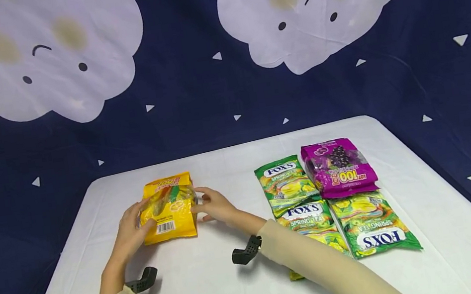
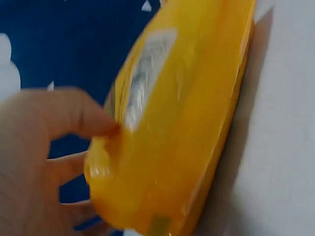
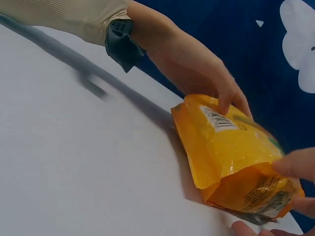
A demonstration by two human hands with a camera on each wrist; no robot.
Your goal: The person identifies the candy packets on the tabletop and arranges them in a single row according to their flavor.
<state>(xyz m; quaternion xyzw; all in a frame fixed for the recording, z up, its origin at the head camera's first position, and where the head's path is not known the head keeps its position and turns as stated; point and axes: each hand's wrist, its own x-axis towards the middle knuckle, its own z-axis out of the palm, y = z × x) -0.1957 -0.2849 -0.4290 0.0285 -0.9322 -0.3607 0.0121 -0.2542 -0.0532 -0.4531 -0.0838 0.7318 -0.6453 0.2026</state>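
A yellow bag of candy [image 1: 172,230], with a clear window and a barcode label, lies at the left of the white table. My left hand [image 1: 129,232] grips its left side, thumb on the front and fingers round the edge; the left wrist view shows this thumb [image 2: 98,115] pressing the plastic. At the bag's right edge is my right hand [image 1: 219,207], its fingers spread and loosely bent. In the right wrist view, a fingertip [image 3: 293,164] of that hand touches the bag's end, while other fingertips sit low near the tabletop.
On the table's right side lie several green candy bags [image 1: 286,185], labelled FOX'S Spring Tea, and a purple candy bag [image 1: 340,167] at the back. My right sleeve [image 1: 324,265] partly covers one green bag. A dark blue cloth [image 1: 192,98] with clouds hangs behind.
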